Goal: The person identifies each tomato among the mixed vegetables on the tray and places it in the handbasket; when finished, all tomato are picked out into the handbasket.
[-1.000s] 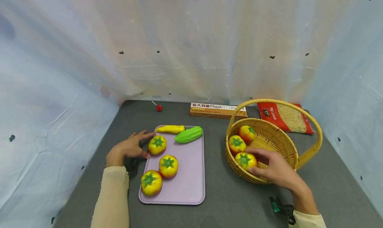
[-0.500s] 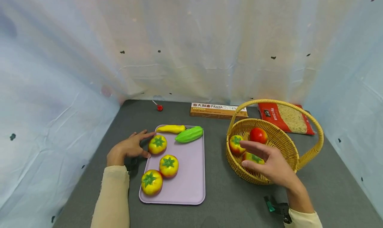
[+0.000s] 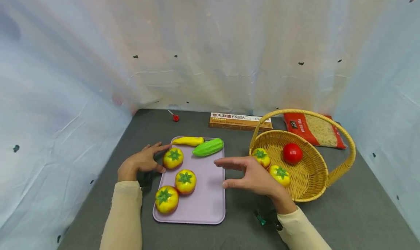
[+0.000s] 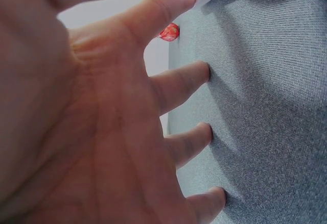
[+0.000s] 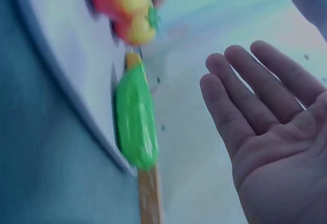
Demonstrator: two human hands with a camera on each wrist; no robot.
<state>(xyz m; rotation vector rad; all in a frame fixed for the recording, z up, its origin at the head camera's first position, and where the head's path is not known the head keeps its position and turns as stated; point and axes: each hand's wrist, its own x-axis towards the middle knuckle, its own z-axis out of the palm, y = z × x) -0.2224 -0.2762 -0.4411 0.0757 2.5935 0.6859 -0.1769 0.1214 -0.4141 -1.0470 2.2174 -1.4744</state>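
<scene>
My left hand [image 3: 142, 161] rests with spread fingers at the left edge of a lilac tray [image 3: 206, 206], its thumb and index finger beside a yellow-red tomato [image 3: 172, 158]. In the left wrist view its fingertips [image 4: 200, 71] meet the grey cloth. Two more tomatoes lie on the tray, one central [image 3: 185, 181] and one near the front [image 3: 166, 199]. Behind them are a yellow pepper [image 3: 187, 141] and a green ribbed vegetable [image 3: 207, 147]. My right hand [image 3: 251, 175], holding nothing, hovers by the tray's right edge, thumb and fingers apart. Its wrist view shows straight fingers [image 5: 255, 86].
A wicker basket [image 3: 303, 177] with a tall handle stands on the right, holding a red tomato [image 3: 292, 153] and two yellow-red tomatoes [image 3: 279, 175]. Behind are a pasta box [image 3: 239, 122] and a red pasta bag [image 3: 315, 129]. A red lollipop [image 3: 175, 118] lies at the back left.
My right hand has let go of a tomato in the basket and moved left to the tray. The back tomato there has rolled right, turning its red side up. My left hand stays put.
</scene>
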